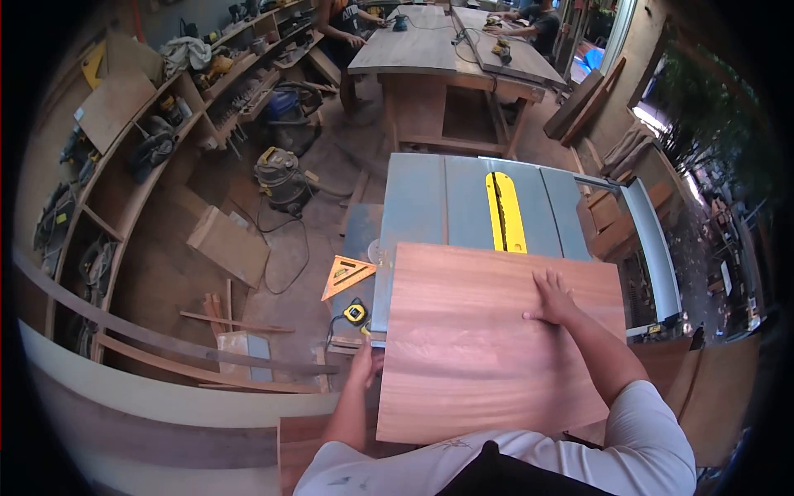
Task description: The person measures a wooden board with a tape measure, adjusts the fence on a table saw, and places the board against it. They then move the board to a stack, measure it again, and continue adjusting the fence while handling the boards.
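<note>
Two hands are steadying the plywood panel on the saw bench: right hand lying flat on top with fingers spread, left hand gripping its left edge, keeping it square.

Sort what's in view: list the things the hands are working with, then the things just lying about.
In hand:
wood panel, right hand flat on top, left hand at its left edge
table saw under the panel

Lying about:
yellow speed square
tape measure
shop vacuum
far workbench
</note>
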Demonstrator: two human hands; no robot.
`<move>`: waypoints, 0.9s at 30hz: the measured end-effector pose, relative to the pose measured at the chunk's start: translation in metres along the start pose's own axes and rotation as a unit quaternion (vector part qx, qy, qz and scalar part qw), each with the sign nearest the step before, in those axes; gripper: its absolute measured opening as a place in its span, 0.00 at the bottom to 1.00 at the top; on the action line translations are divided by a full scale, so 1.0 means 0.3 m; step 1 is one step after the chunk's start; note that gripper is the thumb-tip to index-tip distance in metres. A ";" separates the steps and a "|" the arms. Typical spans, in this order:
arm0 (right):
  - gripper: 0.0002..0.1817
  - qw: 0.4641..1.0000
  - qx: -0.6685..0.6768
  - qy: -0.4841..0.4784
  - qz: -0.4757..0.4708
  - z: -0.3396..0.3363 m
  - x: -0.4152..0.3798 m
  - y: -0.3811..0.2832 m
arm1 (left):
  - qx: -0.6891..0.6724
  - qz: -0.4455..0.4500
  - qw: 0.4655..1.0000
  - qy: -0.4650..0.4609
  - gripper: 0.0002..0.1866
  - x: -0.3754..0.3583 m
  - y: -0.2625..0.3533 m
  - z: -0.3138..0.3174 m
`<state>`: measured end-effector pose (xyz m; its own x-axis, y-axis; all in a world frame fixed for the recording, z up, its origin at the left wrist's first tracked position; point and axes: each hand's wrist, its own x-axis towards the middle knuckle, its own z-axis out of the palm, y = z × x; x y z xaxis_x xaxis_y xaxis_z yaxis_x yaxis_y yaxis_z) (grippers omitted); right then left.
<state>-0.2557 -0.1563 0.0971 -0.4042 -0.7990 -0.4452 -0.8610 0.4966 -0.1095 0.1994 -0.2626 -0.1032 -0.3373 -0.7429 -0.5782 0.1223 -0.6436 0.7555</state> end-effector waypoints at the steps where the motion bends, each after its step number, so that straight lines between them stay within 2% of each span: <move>1: 0.65 1.000 -0.004 0.005 0.005 0.000 0.000 0.000 | -0.145 -0.082 0.981 -0.102 0.29 -0.111 0.044 0.040; 4: 0.62 0.999 0.012 0.031 -0.005 -0.010 -0.039 -0.009 | -0.114 -0.084 0.982 -0.124 0.35 -0.362 0.117 0.138; 5: 0.59 0.998 0.021 0.049 -0.013 -0.018 -0.062 0.008 | 0.011 -0.052 0.996 -0.066 0.33 -0.409 0.127 0.177; 6: 0.59 0.998 0.028 0.049 -0.017 0.009 -0.060 0.061 | 0.016 -0.049 0.997 -0.061 0.33 -0.437 0.137 0.204; 8: 0.51 0.970 0.126 0.133 -0.159 0.092 -0.035 0.218 | 0.238 -0.004 0.971 0.010 0.29 -0.458 0.165 0.241; 9: 0.51 0.969 0.130 0.135 -0.162 0.113 -0.062 0.311 | 0.209 0.007 0.978 0.014 0.28 -0.469 0.165 0.260; 11: 0.42 0.938 0.123 0.320 -0.050 0.184 -0.133 0.514 | 0.208 0.008 0.977 0.032 0.28 -0.440 0.137 0.234; 13: 0.39 0.920 0.104 0.374 0.060 0.226 -0.263 0.746 | 0.210 0.023 0.977 0.039 0.27 -0.449 0.146 0.249; 15: 0.32 0.898 0.208 0.337 0.195 0.215 -0.429 0.823 | 0.260 0.044 0.963 0.057 0.28 -0.448 0.137 0.246; 16: 0.32 0.897 0.209 0.338 0.194 0.275 -0.417 0.900 | 0.260 0.046 0.963 0.056 0.28 -0.453 0.122 0.245; 17: 0.31 0.893 0.339 0.253 0.155 0.350 -0.373 0.983 | 0.258 0.047 0.963 0.066 0.28 -0.461 0.107 0.238; 18: 0.31 0.865 0.462 0.161 0.113 0.373 -0.382 1.015 | 0.258 0.046 0.962 0.076 0.28 -0.484 0.095 0.242; 20: 0.32 0.857 0.484 0.146 0.103 0.357 -0.398 1.006 | 0.268 0.045 0.958 0.089 0.29 -0.524 0.061 0.256; 22: 0.33 0.848 0.504 0.130 0.096 0.356 -0.434 1.004 | 0.213 -0.017 0.972 0.094 0.30 -0.562 0.034 0.248; 24: 0.33 0.848 0.506 0.114 0.108 0.401 -0.411 1.014 | 0.213 -0.049 0.972 0.081 0.31 -0.581 0.037 0.217; 25: 0.32 0.845 0.500 0.139 0.129 0.438 -0.423 1.013 | 0.211 -0.081 0.971 0.074 0.32 -0.577 0.050 0.193; 27: 0.32 0.835 0.510 0.151 0.137 0.430 -0.533 0.959 | 0.214 -0.079 0.973 0.044 0.32 -0.512 0.069 0.123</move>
<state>-0.3989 0.1581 0.0221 -0.7352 -0.5799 -0.3510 -0.0733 0.5828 -0.8093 0.2193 -0.1550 0.0127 -0.2367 -0.6662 -0.7073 -0.3302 -0.6294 0.7034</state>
